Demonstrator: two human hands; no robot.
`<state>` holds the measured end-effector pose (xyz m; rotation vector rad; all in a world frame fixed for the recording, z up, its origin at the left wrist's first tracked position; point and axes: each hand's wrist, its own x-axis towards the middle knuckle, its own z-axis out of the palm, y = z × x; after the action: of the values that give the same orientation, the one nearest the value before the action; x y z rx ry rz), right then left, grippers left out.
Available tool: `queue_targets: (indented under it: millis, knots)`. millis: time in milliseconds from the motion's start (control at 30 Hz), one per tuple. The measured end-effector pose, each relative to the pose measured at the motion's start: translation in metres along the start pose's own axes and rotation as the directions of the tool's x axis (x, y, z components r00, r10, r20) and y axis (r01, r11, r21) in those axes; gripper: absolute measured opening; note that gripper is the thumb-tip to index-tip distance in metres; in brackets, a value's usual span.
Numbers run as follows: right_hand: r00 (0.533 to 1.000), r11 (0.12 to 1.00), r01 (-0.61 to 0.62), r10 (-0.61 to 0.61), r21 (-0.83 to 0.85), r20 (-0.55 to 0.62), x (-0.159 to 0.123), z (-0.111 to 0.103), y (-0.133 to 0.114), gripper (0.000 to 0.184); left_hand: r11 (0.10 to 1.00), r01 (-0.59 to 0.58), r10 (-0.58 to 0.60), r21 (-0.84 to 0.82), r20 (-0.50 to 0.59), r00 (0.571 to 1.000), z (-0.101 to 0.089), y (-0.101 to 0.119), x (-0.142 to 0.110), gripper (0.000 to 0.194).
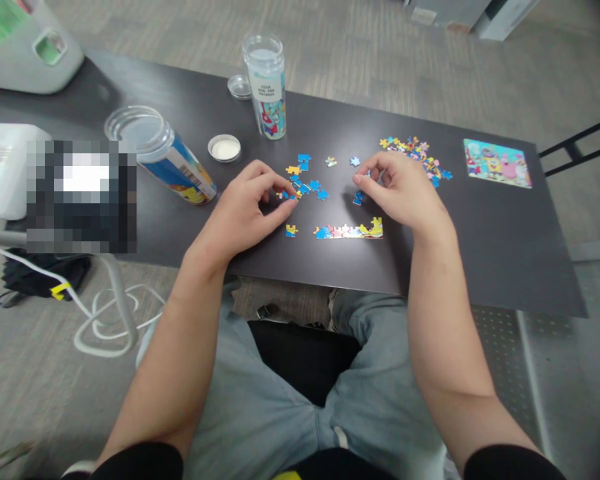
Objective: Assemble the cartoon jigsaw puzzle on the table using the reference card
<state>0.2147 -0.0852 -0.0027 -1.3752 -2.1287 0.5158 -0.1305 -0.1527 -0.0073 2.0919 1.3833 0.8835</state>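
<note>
My left hand (254, 212) bends over the loose jigsaw pieces, its thumb and fingertips closed at a small blue-and-yellow puzzle piece (289, 195). Further right, my right hand (399, 190) has its thumb and index finger pinched together; whatever they hold is mostly hidden. Just below those fingertips lies a blue puzzle piece (358, 198). Between the hands is a group of mostly blue loose pieces (304, 187). Nearer me, a joined strip of puzzle (347, 231) rests on the table, with a single yellow-and-blue piece (291, 231) to its left.
A pile of mixed pieces (420, 155) lies beyond my right hand, left of a colourful picture card (497, 163). Two clear-topped canisters (187, 173) (270, 100) stand on the dark table (520, 253), near two round lids (225, 148) (239, 87). White equipment occupies the left end.
</note>
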Motion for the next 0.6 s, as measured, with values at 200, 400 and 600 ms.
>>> queue_targets:
  millis: [200,400,600]
  knots:
    - [0.999,0.998,-0.045,0.046,0.035,-0.029,0.003,0.006,-0.005,0.005,0.957,0.064,-0.046,0.284,-0.068,0.997,0.013,-0.005,0.014,0.041]
    - [0.996,0.997,-0.067,0.069,0.044,-0.050,0.001,0.005,0.006,0.002,0.892,0.164,-0.152,0.421,-0.063,0.986,0.018,0.007,0.010,0.048]
    - [0.994,0.996,-0.087,0.088,0.016,-0.061,0.004,0.001,0.023,0.013,0.901,0.224,-0.161,0.373,-0.192,0.968,0.016,-0.002,0.009,0.054]
